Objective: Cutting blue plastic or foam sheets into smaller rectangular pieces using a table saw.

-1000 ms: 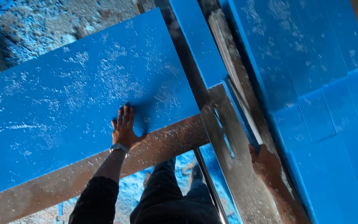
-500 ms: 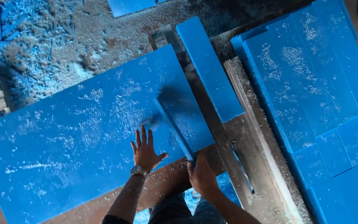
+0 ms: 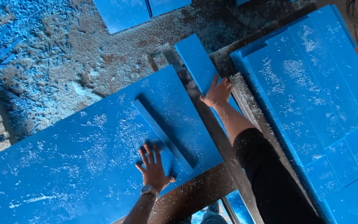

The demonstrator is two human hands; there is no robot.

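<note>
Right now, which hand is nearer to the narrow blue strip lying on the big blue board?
Left. The left hand lies flat on the big blue board beside the narrow blue strip; the right hand rests farther off on a separate blue piece.

One head-worn camera looks steeply down, close over the blue board [image 3: 83, 166].

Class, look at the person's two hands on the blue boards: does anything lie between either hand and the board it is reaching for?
Nothing visible does. The left hand lies flat on the large blue sheet, beside a narrow blue strip. The right hand already touches the smaller blue board.
</note>
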